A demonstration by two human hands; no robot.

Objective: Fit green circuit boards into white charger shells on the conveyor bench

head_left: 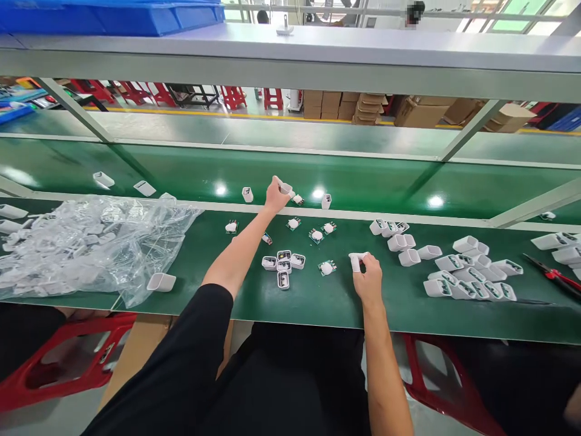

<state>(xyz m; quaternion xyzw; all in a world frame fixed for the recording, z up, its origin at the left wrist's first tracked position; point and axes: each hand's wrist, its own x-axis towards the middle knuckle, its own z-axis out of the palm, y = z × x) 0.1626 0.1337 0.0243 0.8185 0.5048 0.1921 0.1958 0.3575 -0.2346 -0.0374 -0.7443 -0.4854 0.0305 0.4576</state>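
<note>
Stretched far forward, my left hand [274, 200] is closed around a white plastic housing [285, 188], with white covers on the fingertips. Beside it lies a small circuit board [298, 199]. My right hand [368, 280] is low over the green bench, its thumb and finger curled together. White shows at those fingertips; whether that is finger covers or a held part I cannot make out. A circuit board with a white round part [327, 267] lies left of it. Between my arms several housings with boards inside [284, 266] stand in a cluster, with several loose boards [316, 235] beyond.
A clear plastic bag of white housings [91, 248] covers the bench's left. Filled housings [472, 272] stand in rows at right, near red-handled pliers [556, 277]. A shelf [318, 51] spans above, bearing a blue bin [113, 18]. Red stools [68, 363] flank me.
</note>
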